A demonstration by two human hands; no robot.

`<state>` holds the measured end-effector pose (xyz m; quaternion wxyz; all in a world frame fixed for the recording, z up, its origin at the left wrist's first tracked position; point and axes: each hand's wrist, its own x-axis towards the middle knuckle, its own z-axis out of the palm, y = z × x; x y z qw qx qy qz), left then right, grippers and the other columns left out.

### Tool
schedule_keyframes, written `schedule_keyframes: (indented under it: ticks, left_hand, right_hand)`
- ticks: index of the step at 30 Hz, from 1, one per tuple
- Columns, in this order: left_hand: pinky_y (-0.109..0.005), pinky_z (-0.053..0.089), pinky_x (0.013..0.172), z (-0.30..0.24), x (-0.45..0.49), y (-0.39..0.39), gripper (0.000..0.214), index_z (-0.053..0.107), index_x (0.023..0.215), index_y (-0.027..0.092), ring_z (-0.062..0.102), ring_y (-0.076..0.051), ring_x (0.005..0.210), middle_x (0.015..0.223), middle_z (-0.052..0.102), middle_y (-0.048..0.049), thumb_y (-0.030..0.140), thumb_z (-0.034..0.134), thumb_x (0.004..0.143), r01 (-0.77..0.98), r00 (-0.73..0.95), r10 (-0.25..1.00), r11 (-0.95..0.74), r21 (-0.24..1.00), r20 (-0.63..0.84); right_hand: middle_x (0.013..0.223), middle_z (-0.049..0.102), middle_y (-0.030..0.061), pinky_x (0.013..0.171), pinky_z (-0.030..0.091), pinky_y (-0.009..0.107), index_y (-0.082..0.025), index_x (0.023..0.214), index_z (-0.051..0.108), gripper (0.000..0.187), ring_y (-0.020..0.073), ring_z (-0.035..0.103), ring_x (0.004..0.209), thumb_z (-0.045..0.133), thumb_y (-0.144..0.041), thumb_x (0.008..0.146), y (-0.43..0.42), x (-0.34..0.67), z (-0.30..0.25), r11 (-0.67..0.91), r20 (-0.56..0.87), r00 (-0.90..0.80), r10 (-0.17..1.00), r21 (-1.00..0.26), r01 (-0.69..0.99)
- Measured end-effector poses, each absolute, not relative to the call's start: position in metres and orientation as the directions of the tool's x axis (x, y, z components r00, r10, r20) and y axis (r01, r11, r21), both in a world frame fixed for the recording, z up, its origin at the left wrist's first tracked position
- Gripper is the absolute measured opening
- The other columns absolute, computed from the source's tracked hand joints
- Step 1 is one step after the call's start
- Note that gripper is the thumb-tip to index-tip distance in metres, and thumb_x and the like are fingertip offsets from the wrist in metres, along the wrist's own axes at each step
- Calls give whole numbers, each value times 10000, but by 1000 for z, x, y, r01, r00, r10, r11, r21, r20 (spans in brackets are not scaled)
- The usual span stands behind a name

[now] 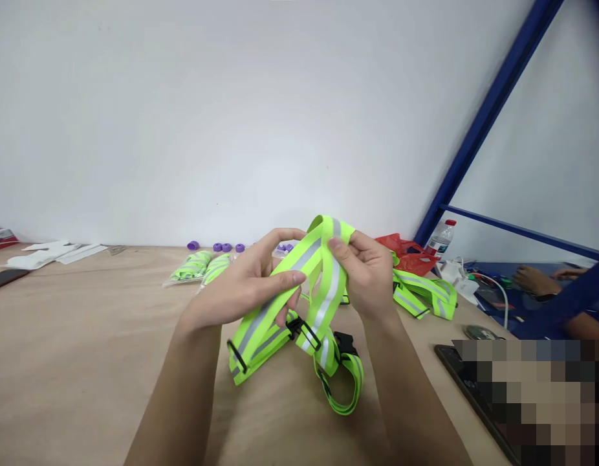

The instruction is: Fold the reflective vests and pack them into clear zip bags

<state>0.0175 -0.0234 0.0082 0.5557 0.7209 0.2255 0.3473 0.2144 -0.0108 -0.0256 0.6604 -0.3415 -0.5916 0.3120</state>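
Note:
Both hands hold up a neon yellow-green reflective strap [328, 294] with a silver stripe, in front of me over the table. My left hand [253, 281] pinches one length between thumb and fingers. Near the strap's upper fold, my right hand [365, 272] grips it with the thumb on top. Below the hands hang the strap's black slide adjuster [310, 336], a black buckle [345, 343] and a small loop. Another black slider [237, 356] sits at the lower left end. The left fingers are partly hidden behind the strap.
Clear bags of folded straps [193, 266] lie behind my left hand, with purple rings [226, 247] along the wall. More loose straps [425, 291], a red plastic bag [409, 254], a bottle [440, 239] and a phone [467, 382] are on the right. Another person's hand [537, 281] shows beyond the blue frame.

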Motion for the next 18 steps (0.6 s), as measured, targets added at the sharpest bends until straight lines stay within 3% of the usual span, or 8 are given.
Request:
schedule_keyframes:
  ticks: [6, 9, 12, 15, 18]
  left_hand:
    - [-171, 339, 325, 7, -15, -19, 394, 530, 1259, 288, 511, -90, 304, 513, 568, 84, 346, 681, 900, -276, 471, 746, -382, 882, 470]
    - [-184, 296, 283, 8, -26, -21, 320, 602, 1101, 309, 433, -56, 255, 609, 636, 62, 333, 759, 823, -413, 360, 730, -434, 801, 581]
    - [-205, 295, 276, 10, -27, -25, 292, 618, 964, 330, 366, -29, 254, 789, 731, 40, 304, 815, 750, -502, 246, 692, -508, 700, 678]
    - [-228, 319, 285, 13, -24, -30, 287, 616, 880, 336, 409, -52, 305, 960, 765, 22, 326, 846, 710, -472, 160, 693, -572, 671, 703]
    - [-244, 355, 301, 14, -21, -36, 276, 627, 859, 334, 496, -86, 370, 1064, 755, 10, 368, 855, 707, -381, 88, 697, -637, 670, 712]
  right_hand:
    - [644, 584, -7, 429, 431, 274, -256, 860, 592, 253, 123, 459, 452, 705, -482, 842, -14, 222, -16, 571, 519, 272, 810, -804, -166]
    - [722, 624, 1, 491, 491, 294, -271, 985, 594, 266, 134, 514, 492, 709, -461, 839, -16, 222, -10, 554, 503, 244, 829, -799, -235]
    - [736, 600, 2, 547, 508, 299, -268, 903, 556, 236, 157, 581, 584, 688, -459, 859, -16, 223, -10, 577, 543, 202, 815, -790, -208]
    - [758, 588, 21, 578, 500, 298, -256, 800, 495, 278, 196, 628, 725, 633, -479, 893, -14, 227, -12, 595, 580, 135, 803, -795, -122]
    - [831, 611, 39, 628, 512, 310, -250, 865, 539, 277, 209, 627, 794, 605, -515, 910, -14, 232, -13, 593, 592, 33, 805, -802, -69]
